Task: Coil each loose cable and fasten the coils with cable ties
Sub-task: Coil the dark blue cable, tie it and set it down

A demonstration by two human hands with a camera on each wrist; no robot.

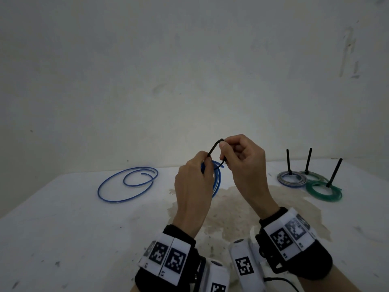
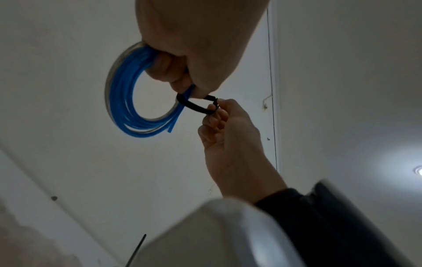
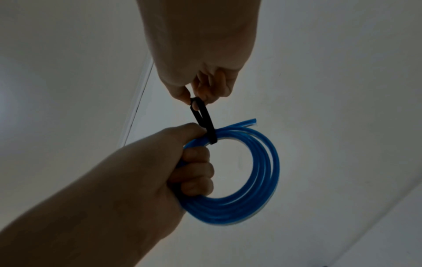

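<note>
Loose blue cable (image 1: pixel 126 184) on desk (image 1: pixel 63 228) at left, uncoiled. Middle: left hand (image 1: pixel 192 186) fingers grip blue coil (image 3: pixel 251 180) above desk; right hand (image 1: pixel 244 165) pinches black tie (image 3: pixel 203 117), looped, not tightened. Right: three tied coils (image 1: pixel 309 182), apparently done.

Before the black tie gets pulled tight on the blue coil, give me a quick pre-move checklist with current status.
1. Left hand grips blue coil: ok.
2. Black tie looped around the coil's strands: ok.
3. Right hand pinches the tie's top: ok.
4. Tie tail threaded through its head: cannot tell.
5. Tie cinched snug: not ok, loop is slack.
6. Loose blue cable on table not yet coiled: not ok.
</note>
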